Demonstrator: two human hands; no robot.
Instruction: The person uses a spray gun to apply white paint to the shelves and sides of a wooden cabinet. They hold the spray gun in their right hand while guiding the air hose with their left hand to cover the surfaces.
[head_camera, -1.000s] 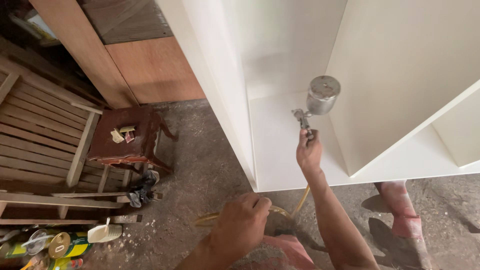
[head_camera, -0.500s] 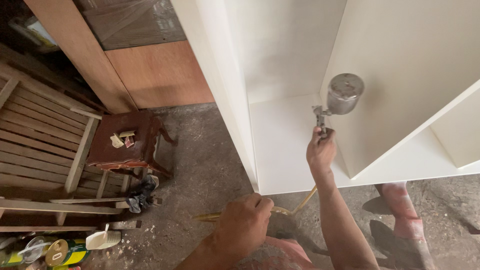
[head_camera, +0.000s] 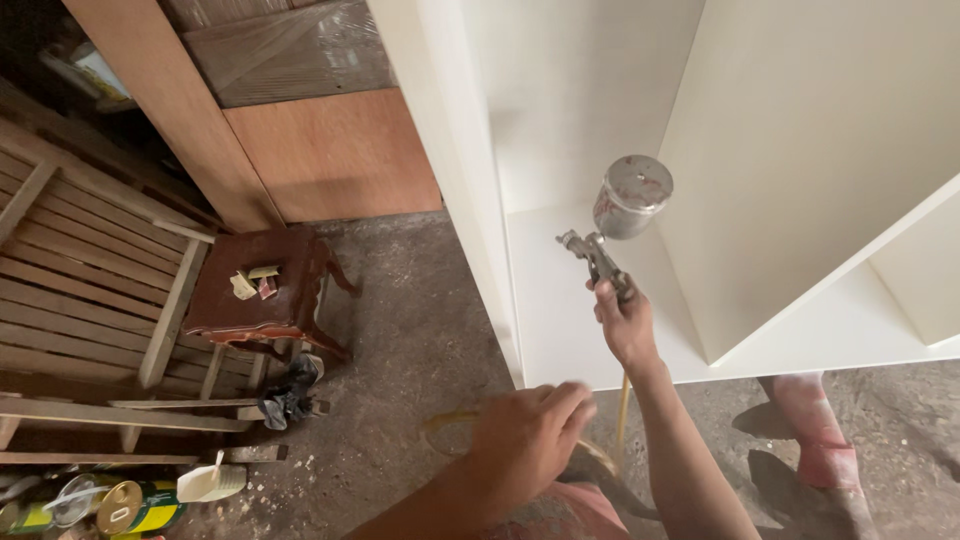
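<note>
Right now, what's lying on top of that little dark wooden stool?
On the stool lie a few small pale and reddish scraps, too small to identify. A dark crumpled cloth sits on the floor by its legs. What is under its seat is hidden.

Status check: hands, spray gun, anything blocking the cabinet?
Right hand gripping spray gun, cup up, aimed into white cabinet. Left hand on the yellowish hose. Nothing between gun and panel.

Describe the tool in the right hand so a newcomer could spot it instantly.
Find the large white cabinet lying open on the floor. In front of its inner panel, the right hand holds up a spray gun. It alone carries a round, paint-flecked metal cup on top.
</note>
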